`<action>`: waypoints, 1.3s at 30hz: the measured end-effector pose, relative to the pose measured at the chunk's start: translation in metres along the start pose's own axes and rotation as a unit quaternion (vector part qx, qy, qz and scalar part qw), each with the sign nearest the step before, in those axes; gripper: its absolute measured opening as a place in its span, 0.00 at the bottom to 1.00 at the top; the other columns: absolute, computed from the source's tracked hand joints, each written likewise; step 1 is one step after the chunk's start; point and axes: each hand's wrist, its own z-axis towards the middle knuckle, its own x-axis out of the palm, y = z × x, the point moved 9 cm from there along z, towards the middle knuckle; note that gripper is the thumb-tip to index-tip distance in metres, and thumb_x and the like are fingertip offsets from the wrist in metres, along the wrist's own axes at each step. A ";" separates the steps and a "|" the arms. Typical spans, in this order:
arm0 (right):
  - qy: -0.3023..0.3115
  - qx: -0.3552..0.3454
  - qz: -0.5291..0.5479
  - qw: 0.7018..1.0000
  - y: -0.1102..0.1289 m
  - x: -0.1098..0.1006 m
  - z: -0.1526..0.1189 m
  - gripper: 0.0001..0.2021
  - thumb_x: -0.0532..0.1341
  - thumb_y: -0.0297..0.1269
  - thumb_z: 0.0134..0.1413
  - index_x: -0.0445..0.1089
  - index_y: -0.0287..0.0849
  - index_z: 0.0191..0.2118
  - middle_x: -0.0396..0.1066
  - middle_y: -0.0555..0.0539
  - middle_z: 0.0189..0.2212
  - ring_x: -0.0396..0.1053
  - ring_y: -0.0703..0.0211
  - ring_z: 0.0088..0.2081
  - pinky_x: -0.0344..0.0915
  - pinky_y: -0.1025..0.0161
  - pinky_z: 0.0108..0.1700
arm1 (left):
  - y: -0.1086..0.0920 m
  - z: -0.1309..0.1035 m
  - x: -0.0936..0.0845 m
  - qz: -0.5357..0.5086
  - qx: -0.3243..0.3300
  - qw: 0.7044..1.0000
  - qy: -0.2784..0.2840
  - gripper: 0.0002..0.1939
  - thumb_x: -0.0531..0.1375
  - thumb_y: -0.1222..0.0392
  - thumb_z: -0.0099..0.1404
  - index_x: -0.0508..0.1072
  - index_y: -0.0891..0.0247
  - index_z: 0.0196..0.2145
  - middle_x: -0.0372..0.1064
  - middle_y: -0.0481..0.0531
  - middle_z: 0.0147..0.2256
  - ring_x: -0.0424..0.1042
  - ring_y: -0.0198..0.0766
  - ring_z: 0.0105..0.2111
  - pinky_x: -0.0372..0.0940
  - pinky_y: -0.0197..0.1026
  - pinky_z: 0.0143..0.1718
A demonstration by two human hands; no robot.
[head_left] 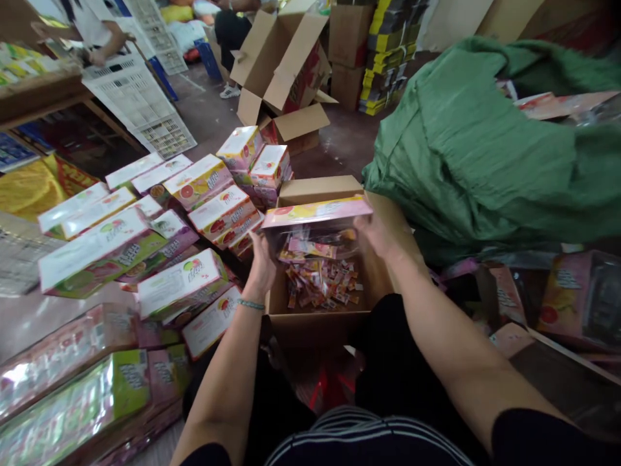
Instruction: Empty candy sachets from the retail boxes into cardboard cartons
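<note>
Between my two hands is a pink and yellow display box (317, 210) with a clear plastic front, held tilted over an open cardboard carton (317, 323). My left hand (262, 262) grips its left end and my right hand (376, 234) its right end. Inside the carton lies a heap of small printed sachets (323, 285). A few more sachets (310, 248) show at the box's clear side; whether they are inside it or falling out, I cannot tell. The fingertips are slightly blurred.
Several fruit-printed boxes (104, 243) stand stacked to the left, with clear-fronted packs (72, 395) nearer. A large green sack (466, 149) bulges at right above opened packaging (577, 291). Behind are an open carton (281, 71) and a person's arm (109, 42) by a white crate (140, 103).
</note>
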 end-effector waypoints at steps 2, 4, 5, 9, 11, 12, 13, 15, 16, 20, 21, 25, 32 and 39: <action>-0.008 -0.009 0.006 1.000 0.000 0.000 0.000 0.42 0.67 0.68 0.50 0.64 0.50 0.65 0.72 0.40 0.58 0.69 0.38 0.61 0.67 0.36 0.65 | -0.007 -0.001 -0.005 0.016 0.027 0.999 -0.016 0.40 0.47 0.26 0.69 0.71 0.54 0.64 0.73 0.54 0.61 0.64 0.50 0.67 0.64 0.52 0.66; -0.030 -0.009 0.022 0.999 -0.001 -0.002 -0.001 0.42 0.66 0.70 0.50 0.65 0.49 0.65 0.72 0.39 0.59 0.69 0.39 0.61 0.65 0.36 0.67 | -0.008 -0.002 -0.008 0.034 0.031 0.999 -0.017 0.39 0.49 0.25 0.68 0.73 0.54 0.62 0.74 0.54 0.60 0.65 0.50 0.67 0.64 0.50 0.66; -0.038 -0.005 0.023 0.999 -0.002 -0.002 -0.001 0.43 0.65 0.71 0.50 0.65 0.49 0.64 0.72 0.39 0.59 0.69 0.38 0.61 0.63 0.36 0.67 | -0.007 -0.002 -0.010 0.044 0.028 0.998 -0.017 0.40 0.49 0.24 0.67 0.74 0.54 0.61 0.74 0.54 0.60 0.66 0.49 0.66 0.65 0.49 0.66; -0.039 0.005 -0.018 0.999 -0.008 -0.002 -0.002 0.45 0.65 0.72 0.50 0.63 0.49 0.66 0.69 0.39 0.62 0.66 0.39 0.64 0.62 0.36 0.68 | -0.010 -0.004 -0.020 0.079 0.048 0.995 -0.033 0.42 0.53 0.21 0.62 0.75 0.54 0.59 0.73 0.55 0.61 0.67 0.51 0.65 0.66 0.51 0.64; -0.044 0.000 -0.006 0.999 -0.009 -0.002 -0.003 0.44 0.63 0.72 0.52 0.64 0.47 0.66 0.70 0.39 0.61 0.67 0.41 0.64 0.62 0.38 0.69 | -0.011 -0.005 -0.021 0.090 0.050 0.994 -0.022 0.43 0.53 0.19 0.60 0.76 0.53 0.58 0.72 0.54 0.62 0.64 0.52 0.67 0.64 0.52 0.66; -0.044 0.004 0.002 0.999 -0.010 -0.001 -0.004 0.43 0.63 0.72 0.53 0.64 0.47 0.65 0.71 0.40 0.60 0.68 0.41 0.63 0.61 0.38 0.69 | -0.012 -0.006 -0.022 0.093 0.053 0.994 -0.019 0.44 0.53 0.19 0.59 0.77 0.53 0.58 0.72 0.54 0.62 0.63 0.51 0.68 0.63 0.52 0.66; -0.042 0.012 0.005 0.999 -0.012 0.001 -0.005 0.43 0.63 0.72 0.53 0.65 0.47 0.64 0.71 0.40 0.60 0.68 0.42 0.63 0.60 0.38 0.70 | -0.015 -0.007 -0.023 0.094 0.064 0.993 -0.021 0.43 0.54 0.19 0.59 0.77 0.52 0.57 0.73 0.53 0.61 0.61 0.51 0.69 0.62 0.51 0.67; -0.038 0.026 -0.009 0.999 -0.014 0.006 -0.007 0.41 0.63 0.71 0.53 0.65 0.48 0.64 0.72 0.41 0.60 0.67 0.42 0.64 0.58 0.37 0.71 | -0.024 -0.010 -0.025 0.091 0.098 0.990 -0.033 0.42 0.56 0.20 0.59 0.78 0.52 0.56 0.73 0.53 0.61 0.59 0.50 0.70 0.59 0.49 0.69; -0.042 0.027 -0.017 0.999 -0.014 0.008 -0.007 0.41 0.62 0.72 0.54 0.66 0.48 0.64 0.72 0.41 0.59 0.67 0.43 0.65 0.59 0.37 0.70 | -0.027 -0.011 -0.025 0.089 0.110 0.989 -0.033 0.41 0.56 0.21 0.60 0.78 0.52 0.56 0.73 0.52 0.60 0.58 0.49 0.70 0.59 0.49 0.69; -0.070 0.025 -0.019 0.997 -0.008 0.018 -0.014 0.42 0.57 0.73 0.57 0.63 0.46 0.66 0.71 0.39 0.60 0.64 0.44 0.66 0.62 0.39 0.68 | -0.032 -0.016 -0.025 0.077 0.102 0.992 -0.021 0.41 0.52 0.21 0.63 0.76 0.52 0.59 0.75 0.53 0.58 0.65 0.51 0.66 0.65 0.50 0.64; -0.065 0.030 -0.016 0.997 -0.008 0.023 -0.016 0.43 0.58 0.72 0.57 0.61 0.47 0.68 0.69 0.40 0.61 0.63 0.45 0.67 0.62 0.40 0.69 | -0.035 -0.018 -0.026 0.074 0.106 0.991 -0.024 0.40 0.53 0.22 0.63 0.75 0.51 0.59 0.76 0.53 0.58 0.68 0.51 0.64 0.67 0.50 0.62; -0.109 0.031 0.002 0.994 -0.008 0.027 -0.020 0.46 0.60 0.73 0.54 0.57 0.50 0.70 0.64 0.41 0.66 0.63 0.46 0.67 0.61 0.40 0.70 | -0.041 -0.023 -0.030 0.041 0.095 0.995 -0.005 0.40 0.49 0.22 0.66 0.75 0.51 0.60 0.77 0.53 0.56 0.73 0.49 0.58 0.71 0.47 0.55; -0.176 -0.037 -0.040 0.983 0.011 0.015 -0.020 0.40 0.49 0.73 0.61 0.55 0.56 0.70 0.60 0.43 0.67 0.60 0.50 0.68 0.63 0.39 0.67 | -0.041 -0.022 -0.065 0.066 0.062 0.993 -0.079 0.26 0.56 0.34 0.70 0.76 0.48 0.57 0.79 0.50 0.52 0.75 0.44 0.53 0.69 0.44 0.50; -0.131 -0.108 -0.089 0.981 0.052 0.030 -0.040 0.41 0.54 0.69 0.62 0.50 0.53 0.73 0.59 0.40 0.68 0.57 0.44 0.69 0.60 0.42 0.69 | -0.032 -0.025 -0.064 0.048 0.026 0.990 -0.132 0.17 0.62 0.44 0.66 0.78 0.57 0.45 0.79 0.56 0.44 0.76 0.46 0.49 0.68 0.47 0.51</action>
